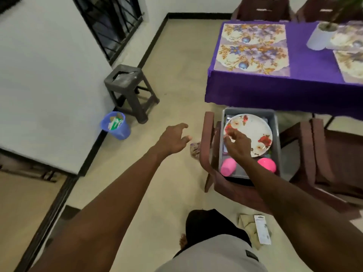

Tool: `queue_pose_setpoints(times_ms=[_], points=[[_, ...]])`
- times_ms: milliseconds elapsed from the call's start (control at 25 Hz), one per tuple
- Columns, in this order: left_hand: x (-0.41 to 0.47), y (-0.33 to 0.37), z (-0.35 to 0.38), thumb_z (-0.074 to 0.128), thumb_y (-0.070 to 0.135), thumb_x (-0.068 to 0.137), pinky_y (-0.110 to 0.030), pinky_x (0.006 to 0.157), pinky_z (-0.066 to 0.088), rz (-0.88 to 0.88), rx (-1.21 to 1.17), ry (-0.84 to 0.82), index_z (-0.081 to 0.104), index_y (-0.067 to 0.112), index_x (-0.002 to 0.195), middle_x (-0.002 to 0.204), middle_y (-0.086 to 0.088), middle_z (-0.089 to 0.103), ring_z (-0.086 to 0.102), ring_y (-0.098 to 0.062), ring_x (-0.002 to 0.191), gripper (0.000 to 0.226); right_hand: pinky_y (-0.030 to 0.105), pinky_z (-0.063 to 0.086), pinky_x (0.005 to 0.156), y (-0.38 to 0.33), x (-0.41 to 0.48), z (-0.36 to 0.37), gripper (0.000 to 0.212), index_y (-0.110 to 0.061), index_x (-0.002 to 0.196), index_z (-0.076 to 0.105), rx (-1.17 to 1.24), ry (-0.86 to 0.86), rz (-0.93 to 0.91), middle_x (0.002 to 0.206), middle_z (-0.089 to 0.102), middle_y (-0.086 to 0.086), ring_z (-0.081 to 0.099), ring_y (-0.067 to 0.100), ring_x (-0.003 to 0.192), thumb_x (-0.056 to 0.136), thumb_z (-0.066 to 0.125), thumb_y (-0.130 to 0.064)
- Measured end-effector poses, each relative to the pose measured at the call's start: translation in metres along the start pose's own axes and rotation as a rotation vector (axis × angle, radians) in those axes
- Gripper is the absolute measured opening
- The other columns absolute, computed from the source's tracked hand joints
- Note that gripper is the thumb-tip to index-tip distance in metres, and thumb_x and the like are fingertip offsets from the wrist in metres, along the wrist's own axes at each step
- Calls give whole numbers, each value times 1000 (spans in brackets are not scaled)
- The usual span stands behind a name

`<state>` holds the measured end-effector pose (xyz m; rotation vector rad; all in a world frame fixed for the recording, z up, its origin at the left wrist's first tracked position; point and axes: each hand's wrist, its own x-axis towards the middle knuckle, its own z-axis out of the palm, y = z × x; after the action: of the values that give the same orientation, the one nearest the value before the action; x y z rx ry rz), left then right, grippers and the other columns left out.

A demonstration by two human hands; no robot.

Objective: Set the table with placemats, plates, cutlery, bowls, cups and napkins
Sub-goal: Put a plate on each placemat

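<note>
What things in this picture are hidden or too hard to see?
All in the head view:
- Inside the grey tub: the floral plate covers most of what is in it.
- The right hand: its own back hides whether it grips the plate.
- The plant in the white pot: cut off by the top edge.
- The far-right placemats: cut off by the right edge.
- The carton label in the blue bin: too small and blurred.

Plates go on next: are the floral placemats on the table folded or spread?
Spread: the floral placemats lie flat on the purple tablecloth, patterns fully showing.
</note>
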<state>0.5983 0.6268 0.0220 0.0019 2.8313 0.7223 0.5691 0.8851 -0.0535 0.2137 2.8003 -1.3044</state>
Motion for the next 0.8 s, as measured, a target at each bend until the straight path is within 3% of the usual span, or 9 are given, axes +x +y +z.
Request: queue_pose_setpoints(times_ms=[320, 520, 600, 720, 800], points=[[132, 10, -12, 64, 34, 100, -20, 91, 34, 246, -15, -206, 48, 14, 149, 134, -16, 66, 62, -30, 122, 55, 38, 48, 94, 14, 60, 34, 25, -7, 112, 73, 57, 231, 269, 111, 75, 12, 67, 31, 107, 94, 68, -23], [199, 31, -25, 58, 24, 104, -26, 101, 35, 377, 56, -284, 58, 4, 141, 143, -16, 60, 55, -31, 132, 42, 40, 48, 97, 7, 98, 44, 28, -5, 115, 73, 129, 362, 408, 113, 75, 15, 67, 34, 109, 93, 70, -23], [222, 42, -21, 59, 20, 103, -30, 98, 38, 437, 66, -326, 61, 2, 137, 138, -19, 63, 58, -33, 127, 39, 39, 48, 98, 10, 107, 48, 29, -5, 116, 72, 150, 400, 454, 114, 74, 15, 67, 33, 109, 94, 70, -23], [274, 54, 4, 61, 33, 97, -30, 86, 42, 501, 64, -431, 63, 6, 134, 125, -19, 69, 64, -35, 114, 45, 37, 46, 99, 17, 120, 48, 32, -5, 118, 72, 194, 463, 589, 116, 74, 14, 67, 32, 111, 94, 71, -26], [307, 60, 26, 65, 39, 96, -28, 86, 41, 515, 97, -493, 60, 10, 139, 129, -16, 66, 63, -31, 117, 52, 35, 45, 99, 28, 126, 52, 34, -5, 119, 71, 189, 502, 660, 117, 74, 13, 66, 32, 113, 95, 70, -29]])
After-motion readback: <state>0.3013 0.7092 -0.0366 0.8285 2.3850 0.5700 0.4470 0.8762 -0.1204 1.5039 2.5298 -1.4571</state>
